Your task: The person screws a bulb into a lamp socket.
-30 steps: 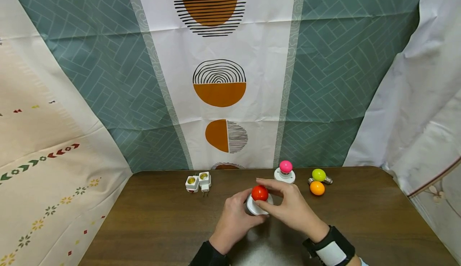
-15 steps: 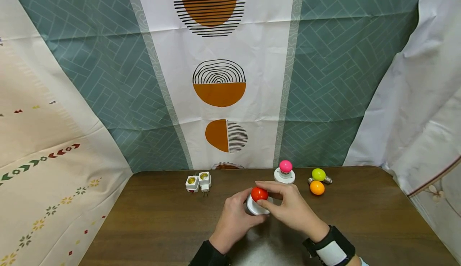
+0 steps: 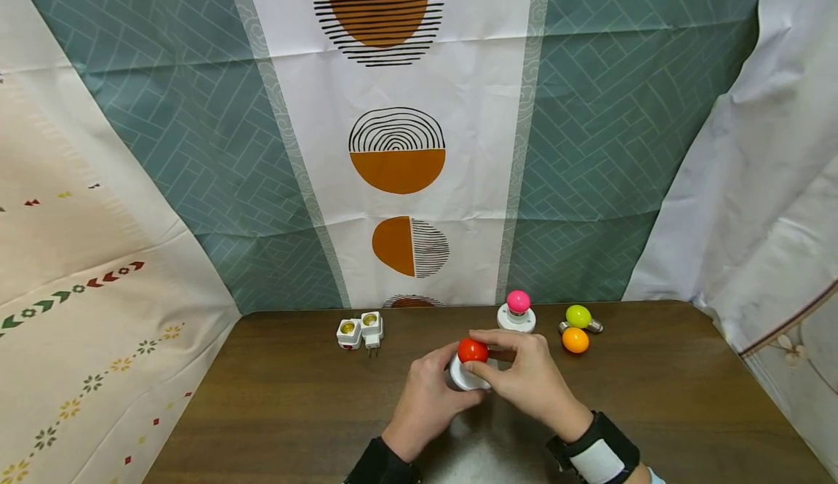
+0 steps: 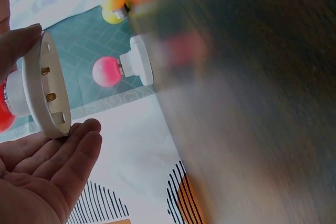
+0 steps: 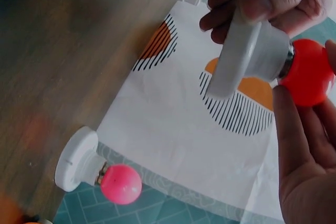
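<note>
Head view, red bulb (image 3: pixel 473 351): sits in the white holder (image 3: pixel 462 377), raised over the worktop (image 3: pixel 294 404), short of the far edge's middle, between our left hand (image 3: pixel 432 389) and right hand (image 3: pixel 529 373).
Left wrist view, white holder: our left fingers (image 4: pixel 79 153) clamp its rim.
Right wrist view, red bulb: our right fingers (image 5: pixel 290 132) pinch it.
Turning step: we judge this is in hand, direction unclear; the next move calls for a steady white holder and a straight twist.
</note>
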Available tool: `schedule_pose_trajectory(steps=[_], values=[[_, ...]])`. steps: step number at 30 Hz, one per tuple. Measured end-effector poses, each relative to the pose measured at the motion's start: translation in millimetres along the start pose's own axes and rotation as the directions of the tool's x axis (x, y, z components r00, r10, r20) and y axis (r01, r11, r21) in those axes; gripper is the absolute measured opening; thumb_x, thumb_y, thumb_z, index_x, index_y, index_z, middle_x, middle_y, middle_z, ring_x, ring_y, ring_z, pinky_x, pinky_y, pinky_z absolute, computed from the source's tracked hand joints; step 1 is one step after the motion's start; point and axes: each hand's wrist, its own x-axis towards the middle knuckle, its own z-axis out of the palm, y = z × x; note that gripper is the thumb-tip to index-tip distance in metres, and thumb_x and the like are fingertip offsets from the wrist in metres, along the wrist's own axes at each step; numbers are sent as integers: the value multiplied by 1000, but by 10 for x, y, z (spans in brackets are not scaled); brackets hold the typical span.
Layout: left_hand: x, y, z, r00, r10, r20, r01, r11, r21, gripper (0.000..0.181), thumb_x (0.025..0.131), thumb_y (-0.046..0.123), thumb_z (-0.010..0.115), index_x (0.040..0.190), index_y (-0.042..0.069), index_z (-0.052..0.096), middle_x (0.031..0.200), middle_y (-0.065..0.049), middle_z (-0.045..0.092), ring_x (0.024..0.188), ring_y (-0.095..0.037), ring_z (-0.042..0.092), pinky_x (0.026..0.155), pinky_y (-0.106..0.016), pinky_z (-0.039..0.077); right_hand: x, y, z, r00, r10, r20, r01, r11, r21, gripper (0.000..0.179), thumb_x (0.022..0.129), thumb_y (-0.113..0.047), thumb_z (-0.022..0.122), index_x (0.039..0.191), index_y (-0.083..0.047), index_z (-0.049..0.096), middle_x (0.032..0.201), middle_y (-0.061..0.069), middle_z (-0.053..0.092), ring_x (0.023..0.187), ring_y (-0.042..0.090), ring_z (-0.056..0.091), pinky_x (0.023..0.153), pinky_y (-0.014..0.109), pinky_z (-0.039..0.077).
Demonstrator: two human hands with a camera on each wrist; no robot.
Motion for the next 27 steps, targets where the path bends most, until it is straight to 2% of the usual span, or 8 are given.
schedule_pose_trajectory(steps=[6, 8, 13, 15, 21, 27], values=[[-3, 12, 1, 1000, -6, -1, 6, 1000, 10, 60, 66, 38, 80, 121, 26, 59, 106, 13, 64, 86, -2, 59, 75, -23, 51, -14, -25, 22, 995, 73, -64, -75, 997, -28, 39, 64, -37, 84, 100, -29, 70, 95, -11, 71, 79, 2, 68, 70, 27, 56], [-5, 13, -1, 1000, -3, -2, 3, 1000, 13, 60, 66, 38, 80, 121, 25, 59, 107, 12, 65, 86, -2, 60, 75, -23, 51, -7, -15, 11, 997, 63, -44, -65, 997, -31, 41, 64, -36, 84, 102, -30, 69, 98, -11, 70, 82, 2, 68, 72, 28, 56], [-1, 13, -15, 1000, 15, -23, -14, 999, 35, 62, 64, 38, 82, 120, 24, 60, 107, 11, 65, 89, -2, 60, 77, -29, 53, 8, 33, -28, 998, -10, 58, 10, 1000, -13, 46, 70, -30, 81, 113, -32, 64, 115, -12, 65, 103, 5, 63, 81, 28, 53], [0, 10, -20, 999, 24, -31, -23, 999, 44, 62, 64, 38, 82, 120, 24, 60, 107, 10, 65, 89, -3, 61, 76, -27, 53, 7, 43, -32, 997, -22, 77, 22, 1000, -1, 46, 72, -29, 79, 115, -32, 63, 117, -12, 64, 105, 6, 62, 83, 26, 53], [-7, 17, -29, 999, 17, -32, -15, 999, 49, 60, 64, 40, 81, 118, 24, 61, 104, 11, 67, 83, -2, 60, 71, -22, 51, -11, 22, -22, 998, -46, 47, 45, 999, 22, 42, 71, -26, 81, 111, -27, 67, 110, -3, 69, 98, 8, 65, 79, 24, 54], [-14, 32, -24, 1000, -7, -28, 8, 999, 45, 60, 63, 43, 81, 116, 22, 63, 102, 11, 68, 80, 0, 60, 69, -22, 51, -8, -48, -12, 1000, -19, 6, 19, 1000, 9, 41, 68, -21, 83, 107, -25, 69, 104, -4, 71, 92, 8, 67, 74, 27, 55]])
